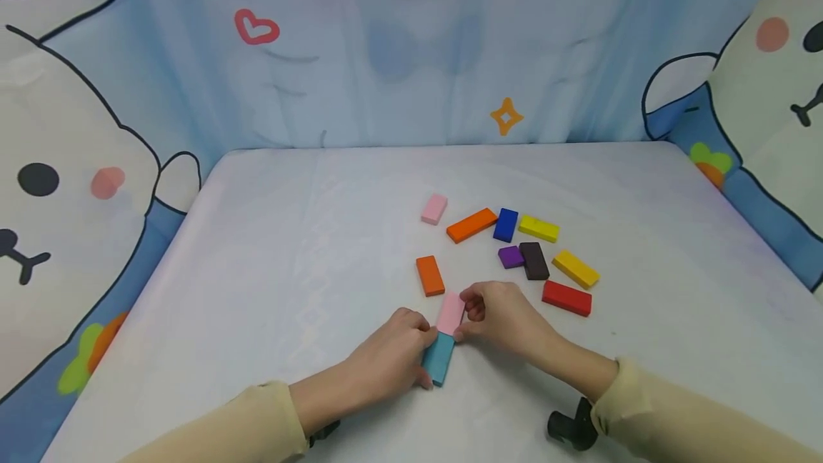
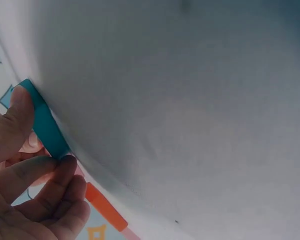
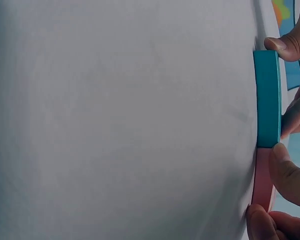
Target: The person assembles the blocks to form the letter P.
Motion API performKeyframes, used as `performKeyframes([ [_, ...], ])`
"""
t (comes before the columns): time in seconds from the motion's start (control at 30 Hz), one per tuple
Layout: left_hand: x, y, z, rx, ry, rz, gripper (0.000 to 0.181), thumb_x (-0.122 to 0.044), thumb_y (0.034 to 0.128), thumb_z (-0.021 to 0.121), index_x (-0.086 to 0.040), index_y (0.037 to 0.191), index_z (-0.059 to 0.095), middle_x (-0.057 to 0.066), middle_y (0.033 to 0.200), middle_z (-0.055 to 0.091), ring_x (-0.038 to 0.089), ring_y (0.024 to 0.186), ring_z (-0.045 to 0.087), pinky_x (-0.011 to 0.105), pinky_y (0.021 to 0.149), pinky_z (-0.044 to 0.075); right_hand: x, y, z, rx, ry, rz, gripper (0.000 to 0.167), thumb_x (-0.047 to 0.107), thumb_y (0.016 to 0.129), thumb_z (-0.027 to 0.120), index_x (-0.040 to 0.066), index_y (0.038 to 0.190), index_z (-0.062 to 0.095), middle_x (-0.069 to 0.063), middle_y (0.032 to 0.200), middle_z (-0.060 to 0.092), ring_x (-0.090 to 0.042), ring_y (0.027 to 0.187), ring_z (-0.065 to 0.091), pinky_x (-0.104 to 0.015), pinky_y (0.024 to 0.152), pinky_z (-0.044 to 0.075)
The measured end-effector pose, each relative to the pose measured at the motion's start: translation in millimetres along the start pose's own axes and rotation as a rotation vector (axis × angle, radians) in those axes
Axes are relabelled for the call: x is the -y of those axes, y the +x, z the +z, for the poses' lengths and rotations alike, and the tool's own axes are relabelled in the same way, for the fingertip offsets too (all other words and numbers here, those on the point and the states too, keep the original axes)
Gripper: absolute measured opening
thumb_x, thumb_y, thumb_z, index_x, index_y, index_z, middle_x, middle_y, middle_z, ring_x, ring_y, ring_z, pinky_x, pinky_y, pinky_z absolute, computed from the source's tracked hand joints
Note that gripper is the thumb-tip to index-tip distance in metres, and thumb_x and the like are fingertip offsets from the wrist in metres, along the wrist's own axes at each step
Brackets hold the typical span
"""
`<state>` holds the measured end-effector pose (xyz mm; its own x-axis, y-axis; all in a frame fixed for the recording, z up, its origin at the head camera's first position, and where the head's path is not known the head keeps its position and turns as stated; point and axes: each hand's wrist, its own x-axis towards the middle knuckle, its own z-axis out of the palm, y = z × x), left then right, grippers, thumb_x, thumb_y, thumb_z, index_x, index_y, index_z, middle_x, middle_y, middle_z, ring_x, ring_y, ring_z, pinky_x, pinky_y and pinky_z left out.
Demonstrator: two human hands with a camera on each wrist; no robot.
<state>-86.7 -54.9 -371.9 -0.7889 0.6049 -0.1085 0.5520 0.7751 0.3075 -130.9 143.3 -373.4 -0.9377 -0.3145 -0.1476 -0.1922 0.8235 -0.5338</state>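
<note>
A teal block (image 1: 439, 361) and a pink block (image 1: 450, 314) lie end to end on the white cloth, nearest the person. My left hand (image 1: 395, 349) holds the teal block, thumb at its near end and fingers by the far end, as the left wrist view shows on the teal block (image 2: 49, 127). With thumb and fingertips, my right hand (image 1: 504, 314) pinches the pink block from the right side. In the right wrist view the pink block (image 3: 262, 175) meets the teal block (image 3: 268, 100) with no visible gap.
Just beyond lies an orange block (image 1: 430, 276). Farther back are another pink block (image 1: 434, 209), an orange one (image 1: 472, 225), a blue one (image 1: 505, 225) and a yellow one (image 1: 539, 228). Purple (image 1: 511, 257), black (image 1: 534, 261), golden-yellow (image 1: 576, 269) and red (image 1: 566, 298) blocks lie to the right.
</note>
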Motion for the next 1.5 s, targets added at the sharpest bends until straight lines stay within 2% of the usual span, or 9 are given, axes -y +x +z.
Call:
performKeyframes([
  [0.23,0.2,-14.2,1.4,-0.027,0.013,-0.007,0.059,-0.029,0.0778,0.090,-0.004,0.128,0.071,0.006,0.116,0.068,0.018,0.111,0.056,0.023,0.100,0.053,8.7,-0.8,4.5,0.038,0.024,-0.012,0.048,0.019,0.072,0.094,-0.001,0.111,0.073,0.001,0.077,0.064,-0.010,0.072,0.056,-0.020,0.068,0.056],
  [0.53,12.4,-29.7,-0.2,-0.049,-0.068,-0.085,0.058,-0.025,0.0783,0.090,-0.001,0.128,0.070,0.008,0.115,0.067,0.019,0.111,0.057,0.027,0.099,0.055,22.3,14.2,14.4,0.036,0.016,-0.102,0.044,0.018,0.070,0.095,0.000,0.103,0.074,0.003,0.073,0.062,-0.009,0.069,0.054,-0.016,0.065,0.053],
  [0.7,20.0,-33.2,-1.5,-0.058,-0.130,-0.149,0.061,-0.022,0.0791,0.089,0.003,0.131,0.067,0.010,0.118,0.068,0.021,0.114,0.057,0.031,0.101,0.055,28.7,29.2,18.9,0.038,0.014,-0.152,0.043,0.018,0.069,0.095,-0.001,0.102,0.074,0.002,0.074,0.065,-0.008,0.069,0.056,-0.018,0.066,0.054],
  [0.9,29.4,-38.1,-2.1,-0.111,-0.175,-0.187,0.062,-0.019,0.0784,0.089,0.006,0.130,0.066,0.014,0.120,0.068,0.025,0.115,0.058,0.036,0.100,0.056,35.7,45.9,21.4,0.062,0.023,-0.212,0.045,0.017,0.070,0.095,-0.004,0.103,0.073,-0.001,0.076,0.066,-0.009,0.070,0.057,-0.020,0.067,0.056],
  [1.1,37.9,-44.1,-4.7,-0.137,-0.251,-0.260,0.062,-0.014,0.0772,0.089,0.009,0.130,0.065,0.018,0.124,0.067,0.028,0.117,0.057,0.040,0.099,0.056,46.5,61.7,26.9,0.089,0.025,-0.242,0.046,0.019,0.071,0.095,-0.003,0.105,0.072,0.000,0.077,0.065,-0.010,0.071,0.056,-0.021,0.068,0.054],
  [1.5,59.0,-54.5,-11.9,-0.178,-0.332,-0.413,0.063,-0.009,0.0748,0.091,0.009,0.129,0.065,0.018,0.126,0.067,0.029,0.119,0.058,0.042,0.100,0.056,73.6,89.2,36.5,0.128,0.019,-0.304,0.047,0.022,0.073,0.094,-0.002,0.107,0.072,0.000,0.077,0.065,-0.011,0.075,0.057,-0.021,0.071,0.053],
])
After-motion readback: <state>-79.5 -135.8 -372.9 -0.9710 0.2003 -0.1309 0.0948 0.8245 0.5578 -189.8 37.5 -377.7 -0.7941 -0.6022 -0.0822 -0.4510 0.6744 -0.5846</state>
